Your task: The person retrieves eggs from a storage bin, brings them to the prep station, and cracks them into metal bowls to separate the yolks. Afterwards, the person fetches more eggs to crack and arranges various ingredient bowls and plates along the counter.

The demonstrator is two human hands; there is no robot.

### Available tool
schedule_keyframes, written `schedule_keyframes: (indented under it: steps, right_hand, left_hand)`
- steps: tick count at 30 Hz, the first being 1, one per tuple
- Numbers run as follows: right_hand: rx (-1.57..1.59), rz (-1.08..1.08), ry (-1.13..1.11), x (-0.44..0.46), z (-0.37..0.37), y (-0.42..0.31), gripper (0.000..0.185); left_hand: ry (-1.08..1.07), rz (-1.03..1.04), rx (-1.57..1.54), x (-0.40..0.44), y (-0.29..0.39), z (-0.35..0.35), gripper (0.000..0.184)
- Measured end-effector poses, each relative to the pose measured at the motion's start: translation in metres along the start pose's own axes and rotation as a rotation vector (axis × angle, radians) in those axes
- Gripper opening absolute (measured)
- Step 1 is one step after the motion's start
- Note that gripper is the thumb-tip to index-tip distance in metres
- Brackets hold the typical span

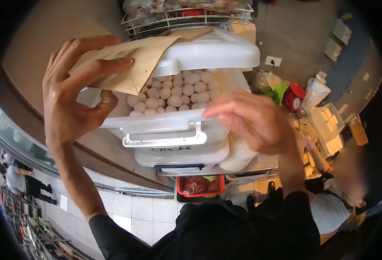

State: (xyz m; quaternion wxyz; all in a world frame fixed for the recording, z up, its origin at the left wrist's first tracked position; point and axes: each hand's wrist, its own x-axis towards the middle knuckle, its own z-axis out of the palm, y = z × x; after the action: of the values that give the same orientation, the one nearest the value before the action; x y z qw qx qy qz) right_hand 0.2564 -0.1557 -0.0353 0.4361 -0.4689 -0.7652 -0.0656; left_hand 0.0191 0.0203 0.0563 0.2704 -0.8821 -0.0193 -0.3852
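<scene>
A white plastic box point(169, 123) full of white eggs point(173, 93) stands in front of me. Its white lid point(208, 54) is tilted up at the back, with a brown paper sheet point(143, 69) lying over part of it. My left hand point(80, 86) grips the paper at the left, fingers on top and thumb lower down; whether it also holds the lid is hidden. At the box's front right rim is my right hand point(251, 119), slightly blurred, fingers stretched out and nothing visible in them. The white latch handle point(165, 139) hangs at the box's front.
Under the egg box is another box point(178, 156) marked "STOCKS". A red basket point(200, 185) stands below. A wire rack point(186, 19) is behind. To the right are a red scale point(293, 96), a container point(327, 121) of pale blocks and a co-worker point(329, 208).
</scene>
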Motion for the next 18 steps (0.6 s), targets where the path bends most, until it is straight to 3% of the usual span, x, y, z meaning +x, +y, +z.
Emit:
schedule_keyframes:
  steps: [3,6,8,18]
  right_hand:
    - [0.032,-0.047,-0.166,0.043,-0.002,0.045,0.015]
    - [-0.207,-0.012,-0.606,0.071,0.016,0.117,0.018]
    - [-0.262,-0.029,-0.685,0.088,0.018,0.141,0.019]
    - [-0.337,-0.039,-0.849,0.114,0.023,0.171,0.023]
  left_hand:
    - [0.014,0.003,0.014,0.002,0.001,0.003,0.052]
    - [0.001,-0.023,0.016,0.002,0.001,0.008,0.049]
    - [0.088,-0.005,-0.008,0.000,0.002,0.013,0.043]
    - [0.083,-0.061,-0.009,-0.005,0.011,0.011,0.043]
